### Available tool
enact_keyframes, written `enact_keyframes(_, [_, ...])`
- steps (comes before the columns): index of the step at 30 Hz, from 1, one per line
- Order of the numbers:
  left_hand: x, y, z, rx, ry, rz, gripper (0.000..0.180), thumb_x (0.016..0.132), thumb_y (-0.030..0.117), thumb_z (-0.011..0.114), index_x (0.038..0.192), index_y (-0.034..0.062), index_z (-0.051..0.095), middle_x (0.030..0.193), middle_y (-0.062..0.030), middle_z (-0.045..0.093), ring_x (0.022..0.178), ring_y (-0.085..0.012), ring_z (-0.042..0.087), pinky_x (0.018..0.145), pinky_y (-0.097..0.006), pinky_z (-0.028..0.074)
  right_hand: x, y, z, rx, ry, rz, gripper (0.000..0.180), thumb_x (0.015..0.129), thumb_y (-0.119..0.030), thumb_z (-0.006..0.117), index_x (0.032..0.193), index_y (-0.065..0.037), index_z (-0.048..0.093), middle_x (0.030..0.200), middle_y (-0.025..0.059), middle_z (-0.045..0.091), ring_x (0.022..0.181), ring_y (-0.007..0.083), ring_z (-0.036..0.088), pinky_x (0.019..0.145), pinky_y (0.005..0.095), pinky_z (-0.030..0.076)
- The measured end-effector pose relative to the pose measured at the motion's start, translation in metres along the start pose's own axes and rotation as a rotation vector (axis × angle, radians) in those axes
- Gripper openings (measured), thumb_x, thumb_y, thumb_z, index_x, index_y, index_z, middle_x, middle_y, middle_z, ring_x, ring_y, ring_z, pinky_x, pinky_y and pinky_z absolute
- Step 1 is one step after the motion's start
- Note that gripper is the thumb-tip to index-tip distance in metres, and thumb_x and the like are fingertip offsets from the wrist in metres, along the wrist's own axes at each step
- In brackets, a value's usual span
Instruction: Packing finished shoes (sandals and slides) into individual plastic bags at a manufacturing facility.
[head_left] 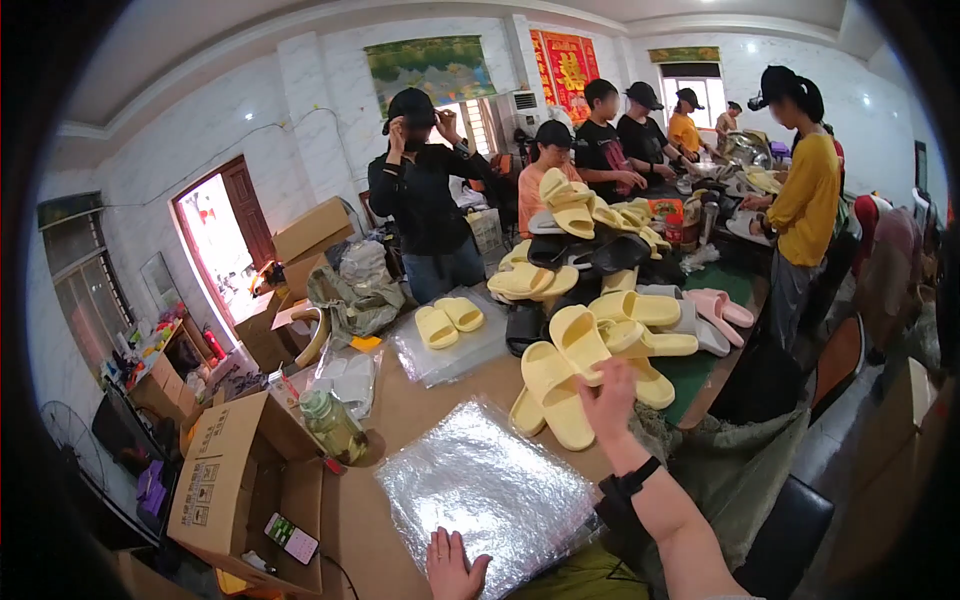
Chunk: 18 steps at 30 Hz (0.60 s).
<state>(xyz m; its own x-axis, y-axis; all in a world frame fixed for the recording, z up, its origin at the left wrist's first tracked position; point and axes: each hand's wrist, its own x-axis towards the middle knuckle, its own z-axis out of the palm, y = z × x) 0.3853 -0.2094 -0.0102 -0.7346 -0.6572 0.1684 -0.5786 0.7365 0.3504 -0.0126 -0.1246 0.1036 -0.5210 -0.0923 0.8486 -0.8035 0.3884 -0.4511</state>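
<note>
Pressed flat and open, left hand (pixel 452 566) steadies a stack of clear plastic bags (pixel 490 490) on the desk (pixel 420 400). Right hand (pixel 607 398) reaches, fingers loose and holding nothing, to yellow slippers (pixel 556 385). One bagged pair (pixel 449 322) lies beyond; the heap remains unpacked. Open cardboard box (pixel 225 470) holds a phone (pixel 291 538).

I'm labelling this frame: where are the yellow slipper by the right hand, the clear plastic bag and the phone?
yellow slipper (pixel 556 392), head view, its sole.
clear plastic bag (pixel 490 490), head view, middle.
phone (pixel 292 539), head view, screen.
</note>
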Motion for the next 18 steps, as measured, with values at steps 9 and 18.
enact_keyframes(9, [0.002, 0.000, 0.007, -0.019, 0.101, 0.059, 0.077, 0.092, 0.047, 0.062, 0.145, -0.0051, 0.041, 0.152, -0.0312, 0.035, 0.141, -0.0460, 0.032, 0.118, -0.052, 0.024, 0.021, 0.086, 0.039, 0.708, -0.481, 1.050, 0.030, 0.095, -0.019, 0.063, 0.112, 0.003, 0.054, 0.093, 0.0139, 0.067, 0.064, 0.0202, 0.067, 0.051, 0.0292, 0.054])
enact_keyframes(18, [0.006, -0.007, 0.010, -0.081, 0.136, 0.087, 0.082, 0.090, 0.057, 0.060, 0.141, -0.0057, 0.046, 0.151, -0.0330, 0.036, 0.144, -0.0466, 0.029, 0.118, -0.055, 0.021, 0.111, 0.009, -0.003, 1.076, -0.279, 0.556, 0.035, 0.099, -0.015, 0.061, 0.127, -0.001, 0.047, 0.097, 0.0103, 0.069, 0.076, 0.0158, 0.068, 0.063, 0.0268, 0.055])
